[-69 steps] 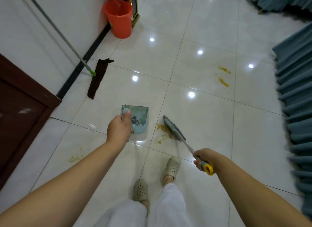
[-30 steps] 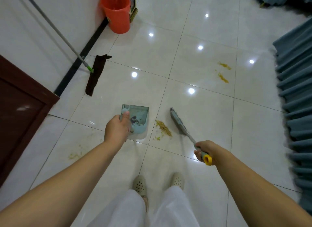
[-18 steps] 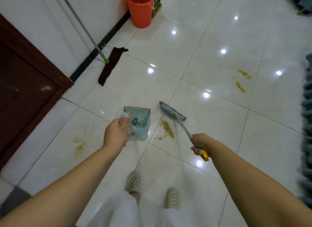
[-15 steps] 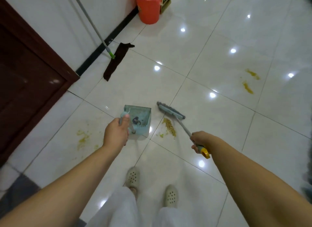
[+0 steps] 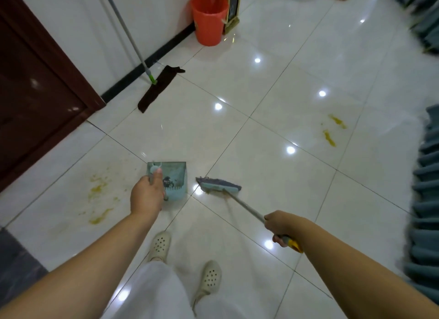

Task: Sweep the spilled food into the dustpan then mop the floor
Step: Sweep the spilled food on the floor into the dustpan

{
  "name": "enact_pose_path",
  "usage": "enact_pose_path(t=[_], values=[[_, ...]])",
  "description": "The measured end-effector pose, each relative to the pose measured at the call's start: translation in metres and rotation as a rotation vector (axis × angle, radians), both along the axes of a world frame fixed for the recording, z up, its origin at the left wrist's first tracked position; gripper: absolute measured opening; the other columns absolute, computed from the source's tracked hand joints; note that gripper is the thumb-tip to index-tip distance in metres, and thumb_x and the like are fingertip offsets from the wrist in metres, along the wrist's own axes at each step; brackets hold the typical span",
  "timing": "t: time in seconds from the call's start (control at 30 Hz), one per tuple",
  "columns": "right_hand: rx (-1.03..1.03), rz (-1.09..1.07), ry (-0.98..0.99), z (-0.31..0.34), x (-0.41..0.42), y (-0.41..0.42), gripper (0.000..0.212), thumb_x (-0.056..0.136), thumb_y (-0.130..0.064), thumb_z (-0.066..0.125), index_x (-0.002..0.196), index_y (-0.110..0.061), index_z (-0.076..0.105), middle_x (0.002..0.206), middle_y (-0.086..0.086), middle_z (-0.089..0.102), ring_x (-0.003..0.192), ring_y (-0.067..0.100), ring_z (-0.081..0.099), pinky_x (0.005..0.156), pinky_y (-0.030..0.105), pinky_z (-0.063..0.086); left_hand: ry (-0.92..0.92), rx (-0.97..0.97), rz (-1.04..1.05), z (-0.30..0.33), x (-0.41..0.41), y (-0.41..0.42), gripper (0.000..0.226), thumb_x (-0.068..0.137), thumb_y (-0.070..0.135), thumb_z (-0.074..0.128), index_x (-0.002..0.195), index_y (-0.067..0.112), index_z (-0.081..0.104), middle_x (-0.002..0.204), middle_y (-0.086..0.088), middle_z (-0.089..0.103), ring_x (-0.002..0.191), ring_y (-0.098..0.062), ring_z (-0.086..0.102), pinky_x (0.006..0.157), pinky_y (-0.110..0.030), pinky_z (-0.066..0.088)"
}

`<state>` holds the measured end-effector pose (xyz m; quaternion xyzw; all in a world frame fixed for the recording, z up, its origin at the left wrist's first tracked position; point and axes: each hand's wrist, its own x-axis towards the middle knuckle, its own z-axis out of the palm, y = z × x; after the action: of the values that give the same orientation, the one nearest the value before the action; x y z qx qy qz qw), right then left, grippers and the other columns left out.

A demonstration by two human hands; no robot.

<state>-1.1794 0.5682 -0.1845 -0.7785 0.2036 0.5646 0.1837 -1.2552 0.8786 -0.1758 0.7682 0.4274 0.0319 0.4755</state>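
mop pole cut off, broom head blurred

Pale teal dustpan with dark specks, teal brush with yellow handle end, orange bucket, dark brown mop cloth, yellow-green food smears on glossy white tiled floor, cream perforated clogs

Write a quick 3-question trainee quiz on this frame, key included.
1. True or false: the mop is in the right hand.
2. Which object does the left hand hold? A) orange bucket B) dustpan C) mop
3. Fill in: yellow food smears lie on the floor left of the dustpan and far right near the ____ fabric.

Key:
1. False; that hand holds the broom, and the mop leans on the wall.
2. B
3. teal
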Motion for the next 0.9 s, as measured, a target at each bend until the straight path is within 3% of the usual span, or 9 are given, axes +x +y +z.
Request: enact_pose_path(t=[0.13,0.3,0.4,0.63,0.77,0.9], values=[[0.006,0.043,-0.037,0.011,-0.005,-0.013,0.011,0.094,-0.012,0.039,0.091,-0.009,0.050,0.068,0.011,0.049,0.029,0.012,0.041,0.037,0.016,0.035,-0.027,0.002,0.046,0.008,-0.011,-0.004,0.055,0.096,0.052,0.036,0.067,0.009,0.051,0.058,-0.006,0.054,0.054,-0.025,0.051,0.054,-0.031,0.042],[0.013,0.187,-0.128,0.010,-0.017,-0.003,0.026,0.092,-0.009,0.038,0.113,-0.011,0.053,0.081,0.009,0.048,0.054,0.016,0.046,0.041,0.018,0.037,-0.049,0.040,0.043,0.015,-0.029,-0.005,0.055,0.096,0.054,0.036,0.063,0.013,0.051,0.059,-0.006,0.055,0.057,-0.025,0.052,0.060,-0.036,0.046],[-0.078,0.298,-0.129,0.006,-0.024,0.009,0.021,0.096,-0.011,0.037,0.113,-0.009,0.049,0.085,0.008,0.047,0.064,0.017,0.045,0.042,0.021,0.037,-0.060,0.042,0.038,0.021,-0.037,-0.007,0.054,0.096,0.054,0.037,0.066,0.011,0.053,0.061,-0.008,0.056,0.058,-0.026,0.052,0.061,-0.039,0.048],[-0.190,0.475,-0.249,0.018,-0.034,-0.012,0.035,0.097,-0.013,0.044,0.132,-0.009,0.046,0.099,0.008,0.050,0.060,0.014,0.046,0.049,0.021,0.042,-0.029,0.029,-0.001,0.029,-0.047,-0.014,0.054,0.096,0.053,0.035,0.068,0.010,0.051,0.064,-0.009,0.056,0.057,-0.026,0.051,0.055,-0.030,0.041],[-0.182,0.169,-0.197,0.021,-0.027,-0.039,0.032,0.096,-0.018,0.044,0.124,-0.007,0.052,0.088,0.007,0.049,0.061,0.014,0.043,0.040,0.020,0.036,0.009,0.043,-0.058,0.029,-0.052,-0.021,0.055,0.097,0.052,0.034,0.068,0.009,0.051,0.062,-0.008,0.056,0.057,-0.026,0.051,0.055,-0.030,0.041],[-0.096,0.073,-0.213,0.028,-0.014,-0.058,0.022,0.095,-0.014,0.044,0.115,-0.005,0.049,0.077,0.010,0.049,0.048,0.015,0.045,0.037,0.015,0.036,0.032,0.018,-0.101,0.026,-0.059,-0.024,0.054,0.097,0.052,0.035,0.073,0.007,0.054,0.060,-0.010,0.057,0.052,-0.025,0.051,0.055,-0.030,0.042]])
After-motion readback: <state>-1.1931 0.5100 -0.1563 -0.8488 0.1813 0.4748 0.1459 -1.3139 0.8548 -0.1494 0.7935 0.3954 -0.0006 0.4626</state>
